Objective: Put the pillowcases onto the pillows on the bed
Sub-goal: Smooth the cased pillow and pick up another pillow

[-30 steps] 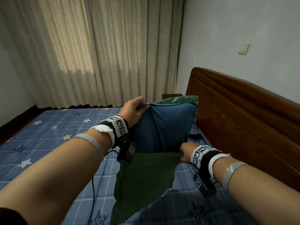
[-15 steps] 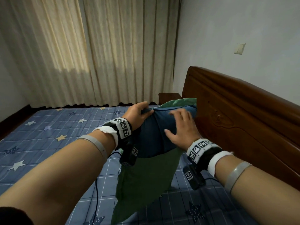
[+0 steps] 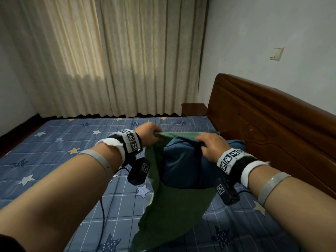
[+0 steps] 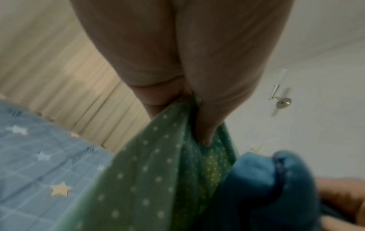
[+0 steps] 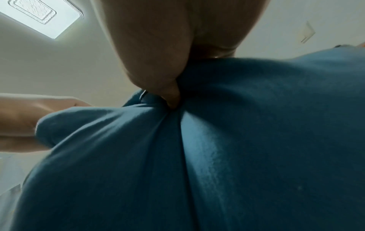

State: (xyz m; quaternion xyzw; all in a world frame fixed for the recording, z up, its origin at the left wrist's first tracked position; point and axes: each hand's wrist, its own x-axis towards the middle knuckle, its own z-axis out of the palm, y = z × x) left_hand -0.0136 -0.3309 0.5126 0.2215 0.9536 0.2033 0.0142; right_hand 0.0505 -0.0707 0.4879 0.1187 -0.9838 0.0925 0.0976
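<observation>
My left hand (image 3: 150,131) pinches the green pillowcase (image 3: 174,211) by its open hem; my right hand (image 3: 209,145) grips the blue pillow (image 3: 181,168), both held above the bed (image 3: 54,155) near its headboard corner. The pillow looks soft and light, so I judge a deep fistful holds best.

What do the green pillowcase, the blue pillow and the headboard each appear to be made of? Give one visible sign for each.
Green pillowcase: thin woven cloth, probably cotton; it drapes limply and bears small pale dots.
Blue pillow: soft matte fabric over a squashy filling; it creases under the right hand.
Headboard: reddish-brown wood, seemingly varnished, with carved relief and a slight sheen.
</observation>
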